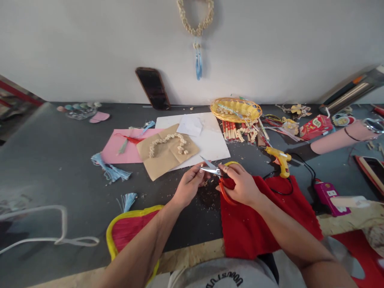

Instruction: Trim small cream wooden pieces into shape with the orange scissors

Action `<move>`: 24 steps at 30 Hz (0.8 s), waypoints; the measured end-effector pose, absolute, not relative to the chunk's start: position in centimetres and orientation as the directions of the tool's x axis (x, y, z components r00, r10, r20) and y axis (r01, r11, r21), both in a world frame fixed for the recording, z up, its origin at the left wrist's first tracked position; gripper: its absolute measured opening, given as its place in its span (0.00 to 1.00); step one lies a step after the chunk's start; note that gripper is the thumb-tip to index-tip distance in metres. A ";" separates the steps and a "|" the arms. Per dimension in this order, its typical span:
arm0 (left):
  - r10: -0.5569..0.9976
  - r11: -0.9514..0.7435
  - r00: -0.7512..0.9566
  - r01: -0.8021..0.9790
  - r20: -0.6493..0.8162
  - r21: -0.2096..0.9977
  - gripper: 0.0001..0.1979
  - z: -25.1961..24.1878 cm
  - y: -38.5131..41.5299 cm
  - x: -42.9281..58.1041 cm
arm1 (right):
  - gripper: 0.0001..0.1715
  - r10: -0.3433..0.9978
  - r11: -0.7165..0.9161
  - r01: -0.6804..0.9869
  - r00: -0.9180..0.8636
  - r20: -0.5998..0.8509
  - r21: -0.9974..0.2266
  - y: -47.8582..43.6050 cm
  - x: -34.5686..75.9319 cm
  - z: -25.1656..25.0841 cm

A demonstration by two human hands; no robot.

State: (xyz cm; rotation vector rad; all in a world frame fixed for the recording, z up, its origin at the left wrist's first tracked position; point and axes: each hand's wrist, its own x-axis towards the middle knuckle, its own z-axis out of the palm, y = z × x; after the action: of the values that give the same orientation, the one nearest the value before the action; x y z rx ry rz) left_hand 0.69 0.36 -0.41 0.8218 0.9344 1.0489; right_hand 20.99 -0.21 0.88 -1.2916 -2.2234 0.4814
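My right hand (241,186) grips a pair of scissors (213,170) with a red-orange handle; their blades are parted and point left. Opposite the blades, my left hand (192,183) is closed in a pinch, and whatever it holds is too small to make out. Small pale scraps (211,182) are scattered on the dark table below the hands. Behind them, a curved chain of cream beads or pieces (168,139) lies on a brown paper sheet (157,164). Red cloth (240,228) is spread beneath my right hand and forearm.
A yellow glue gun (280,160) rests right of my hands, its cord near a purple power block (325,192). Farther back are a wicker basket (237,114), a phone (153,89) and a pink bottle (339,138). Blue tassels (111,170) lie left.
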 end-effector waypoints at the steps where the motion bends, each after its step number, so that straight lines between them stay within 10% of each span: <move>1: 0.948 0.295 0.228 -0.353 -0.224 0.888 0.18 -0.4 0.3 0.7 | 0.36 0.875 0.482 0.689 -0.413 0.254 -0.542 -0.2 21.0 0.9; 24: 0.994 0.111 0.035 -0.293 -0.106 0.950 0.10 -0.8 0.7 0.4 | 0.34 0.875 0.470 0.654 -0.436 0.211 -0.594 -0.6 20.9 1.5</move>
State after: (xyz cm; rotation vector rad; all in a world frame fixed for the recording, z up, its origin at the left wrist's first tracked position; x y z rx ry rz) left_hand 0.44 0.68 -0.82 0.9188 1.0242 1.2424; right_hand 20.93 -0.61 1.54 -1.2680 -2.2257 0.5928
